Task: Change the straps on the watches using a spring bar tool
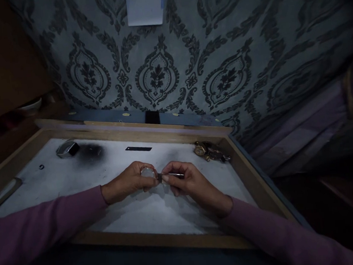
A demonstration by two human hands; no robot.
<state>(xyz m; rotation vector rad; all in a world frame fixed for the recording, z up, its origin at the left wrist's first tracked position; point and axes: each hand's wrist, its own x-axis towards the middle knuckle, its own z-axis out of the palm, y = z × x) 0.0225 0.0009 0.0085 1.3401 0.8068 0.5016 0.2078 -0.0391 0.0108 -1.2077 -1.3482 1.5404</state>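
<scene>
hands (189,181) over tray (158,240) of watches (200,150)

Free floor (150,218) nr front rim (158,239), strip (138,149) mid-back, smartwatch (73,149) back L, gold watch (200,149) back R

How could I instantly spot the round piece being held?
Find the shallow, white-floored wooden tray. Over it, the left hand holds the round piece. Its pale face and shiny circular rim set it apart from the slim rod in the right hand.

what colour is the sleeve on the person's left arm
The long fabric left sleeve is dusky purple, best seen in the head view.
</scene>
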